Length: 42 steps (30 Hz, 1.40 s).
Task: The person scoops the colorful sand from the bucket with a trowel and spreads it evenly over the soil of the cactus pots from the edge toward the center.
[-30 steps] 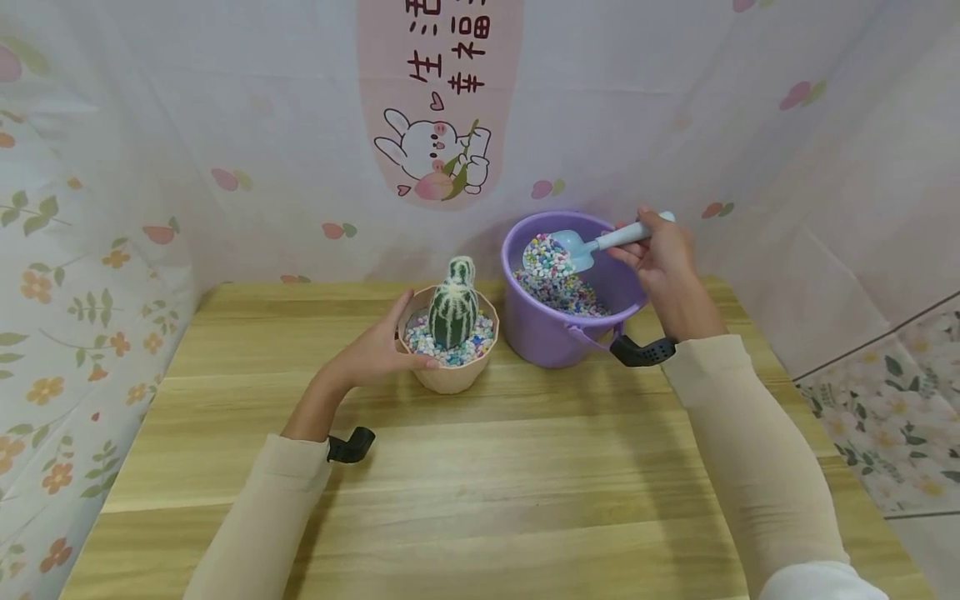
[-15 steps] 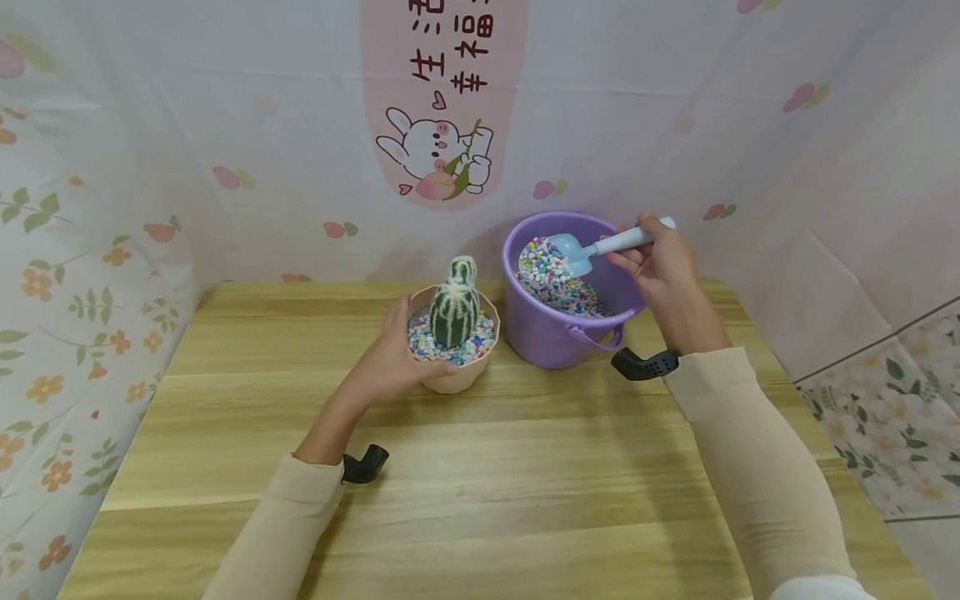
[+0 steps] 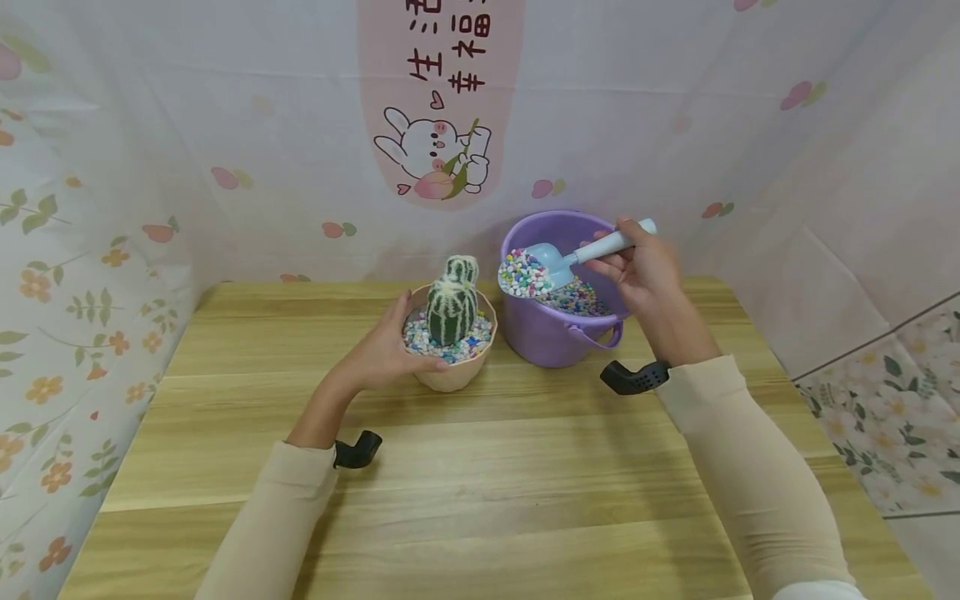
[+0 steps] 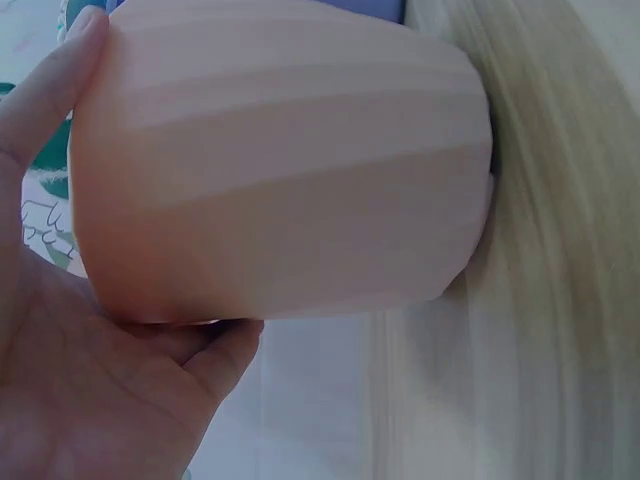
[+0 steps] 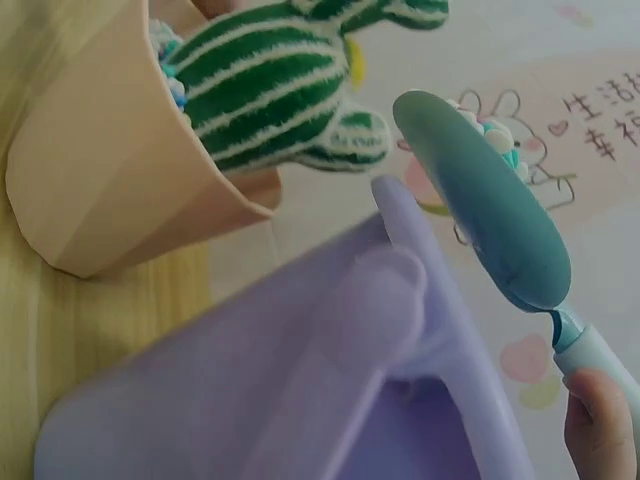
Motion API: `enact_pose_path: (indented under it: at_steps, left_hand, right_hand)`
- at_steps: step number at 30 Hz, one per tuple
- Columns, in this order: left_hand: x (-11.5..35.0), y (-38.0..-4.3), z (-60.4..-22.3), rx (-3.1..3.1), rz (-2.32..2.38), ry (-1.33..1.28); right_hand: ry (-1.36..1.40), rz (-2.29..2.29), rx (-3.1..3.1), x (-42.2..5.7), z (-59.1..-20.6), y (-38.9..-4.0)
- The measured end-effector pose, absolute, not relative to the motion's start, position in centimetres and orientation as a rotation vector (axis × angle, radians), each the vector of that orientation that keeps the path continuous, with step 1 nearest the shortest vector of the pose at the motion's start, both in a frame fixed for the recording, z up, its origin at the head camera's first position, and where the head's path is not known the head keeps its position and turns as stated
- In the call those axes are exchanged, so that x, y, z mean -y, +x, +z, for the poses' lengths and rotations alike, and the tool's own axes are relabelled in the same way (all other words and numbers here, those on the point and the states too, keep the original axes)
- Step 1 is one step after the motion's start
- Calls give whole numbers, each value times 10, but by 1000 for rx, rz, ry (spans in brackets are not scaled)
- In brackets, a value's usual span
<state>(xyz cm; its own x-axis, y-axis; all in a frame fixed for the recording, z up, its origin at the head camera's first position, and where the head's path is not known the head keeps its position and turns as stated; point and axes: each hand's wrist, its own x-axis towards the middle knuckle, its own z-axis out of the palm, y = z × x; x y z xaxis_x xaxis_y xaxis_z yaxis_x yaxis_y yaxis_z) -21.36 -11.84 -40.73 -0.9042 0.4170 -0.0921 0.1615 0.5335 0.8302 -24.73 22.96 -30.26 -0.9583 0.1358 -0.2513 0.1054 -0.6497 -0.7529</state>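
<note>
My left hand (image 3: 382, 350) grips the peach-coloured flowerpot (image 3: 450, 379) from its left side, thumb across the front and fingers behind. In the left wrist view the faceted pot wall (image 4: 290, 180) fills the middle. A striped green cactus (image 3: 452, 315) stands in the pot among colourful pebbles (image 3: 468, 348). My right hand (image 3: 651, 268) holds a light-blue scoop (image 3: 551, 260) by its handle. Heaped with multicoloured pebbles (image 3: 521, 273), its blade overlaps the purple bucket's (image 3: 543, 337) left rim in the head view. The right wrist view shows the blade's underside (image 5: 490, 200) above that rim.
More pebbles (image 3: 577, 298) lie inside the bucket, whose handle (image 3: 603, 340) hangs at the front. Pot and bucket stand close together at the back of the wooden table (image 3: 480, 500). Behind them hangs a patterned cloth (image 3: 285, 125).
My right hand has moved left with the loaded scoop, from over the bucket's inside to its left rim. The left hand's thumb has slid slightly right along the pot's front.
</note>
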Motion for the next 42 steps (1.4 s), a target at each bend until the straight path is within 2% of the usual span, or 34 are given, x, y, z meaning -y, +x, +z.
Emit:
enact_pose_path:
  at_steps: [18,30,42]
  left_hand:
    - [136,-231,-402,-2267,1389,674]
    - [108,-202,-397,-2651,1290,480]
    - [125,-212,-393,-2593,1156,529]
  right_hand:
    - [-441,2770,1449,-208,-311,-244]
    - [-397,2725,1485,-207,-307,-242]
    - [-383,2690,1511,-198,-308,-240]
